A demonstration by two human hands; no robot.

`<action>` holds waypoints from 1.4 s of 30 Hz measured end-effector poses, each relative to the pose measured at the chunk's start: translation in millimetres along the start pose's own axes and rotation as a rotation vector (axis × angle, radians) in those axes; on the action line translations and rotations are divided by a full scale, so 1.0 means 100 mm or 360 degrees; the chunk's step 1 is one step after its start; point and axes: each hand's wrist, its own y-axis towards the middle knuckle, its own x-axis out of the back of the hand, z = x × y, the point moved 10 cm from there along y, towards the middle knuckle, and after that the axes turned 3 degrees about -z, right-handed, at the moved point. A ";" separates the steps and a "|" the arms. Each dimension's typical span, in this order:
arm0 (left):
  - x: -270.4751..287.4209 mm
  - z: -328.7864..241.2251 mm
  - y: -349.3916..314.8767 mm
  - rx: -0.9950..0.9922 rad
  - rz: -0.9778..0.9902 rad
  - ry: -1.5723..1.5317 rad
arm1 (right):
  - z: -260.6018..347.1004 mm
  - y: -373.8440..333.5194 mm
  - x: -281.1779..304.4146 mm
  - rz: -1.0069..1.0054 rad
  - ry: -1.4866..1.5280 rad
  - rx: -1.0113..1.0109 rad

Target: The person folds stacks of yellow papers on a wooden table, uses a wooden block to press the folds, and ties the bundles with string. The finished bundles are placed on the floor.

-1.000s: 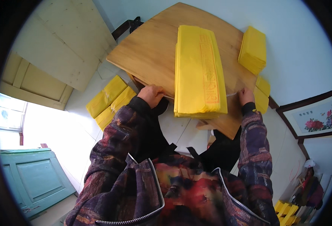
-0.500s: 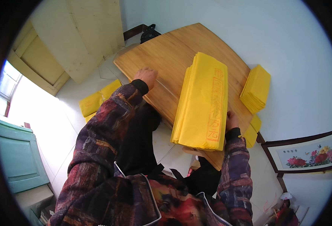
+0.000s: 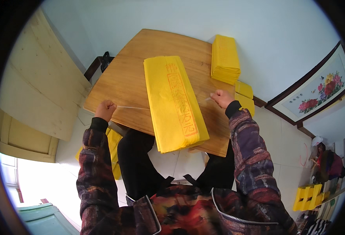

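Note:
A thick stack of folded yellow paper (image 3: 162,98) with red printing lies on the wooden table (image 3: 129,55), its near end jutting past the table's front edge. A thin whitish strip (image 3: 131,107) runs from the stack's left side to my left hand (image 3: 106,110), which is closed on its end. To the right of the stack, my right hand (image 3: 221,98) pinches the strip's other end, a short piece of which shows by the fingers. The part of the strip between is hidden by the stack.
Another yellow paper stack (image 3: 225,58) stands at the table's right edge, with more yellow bundles (image 3: 244,101) below it. Further yellow paper (image 3: 113,145) lies left of my legs. A pale cabinet panel (image 3: 35,78) is at left; a framed flower picture (image 3: 315,88) leans at right.
My hands have drawn apart on both sides of the stack, and the strip now shows stretched between them. The right hand has come out from beside the stack. The view has turned.

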 end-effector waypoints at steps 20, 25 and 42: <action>-0.31 -1.74 0.03 -0.0130 0.0173 -0.1703 | 0.86 -0.32 -0.58 0.0328 0.1887 0.0232; -0.42 -1.87 0.06 -0.0171 0.0250 -0.1410 | 0.77 -0.32 -0.58 0.0300 0.1921 0.0197; -0.33 -1.42 0.06 -0.0058 0.0152 -0.1360 | 0.65 -0.43 -0.46 0.0198 0.1811 0.0223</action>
